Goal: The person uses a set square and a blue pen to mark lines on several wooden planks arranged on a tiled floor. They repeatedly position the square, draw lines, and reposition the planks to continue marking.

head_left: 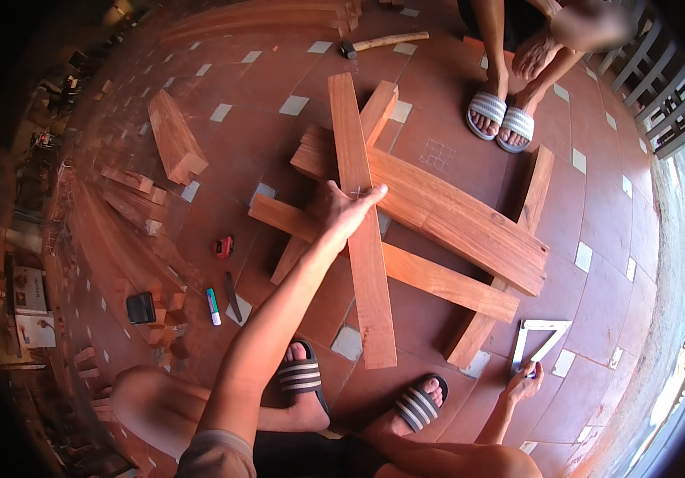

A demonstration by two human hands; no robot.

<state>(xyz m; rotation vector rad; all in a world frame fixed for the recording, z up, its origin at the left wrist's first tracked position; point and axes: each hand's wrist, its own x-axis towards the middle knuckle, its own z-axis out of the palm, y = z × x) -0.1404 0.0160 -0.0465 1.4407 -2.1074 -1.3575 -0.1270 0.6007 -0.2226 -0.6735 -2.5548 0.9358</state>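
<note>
My left hand (349, 209) is closed across the middle of a long reddish wooden board (370, 271), thumb at its right edge and fingers at its left. A small cross mark shows on the board by my fingers. It slants over a wider wooden plank (462, 215) and a narrower wooden strip (438, 280). Two more wooden pieces lie crosswise beneath these, one a right-hand bar (533, 187). Low on the right, my right hand (525, 382) grips the lower corner of a white triangular set square (548, 325), close to the tiled floor.
Another person's feet in striped slides (502, 119) are at the upper right. A hammer (386, 41) lies at the back. On the left are a thick wood block (176, 139), a red tape measure (223, 247), a marker (213, 307), a dark blade (233, 296) and a black case (141, 307).
</note>
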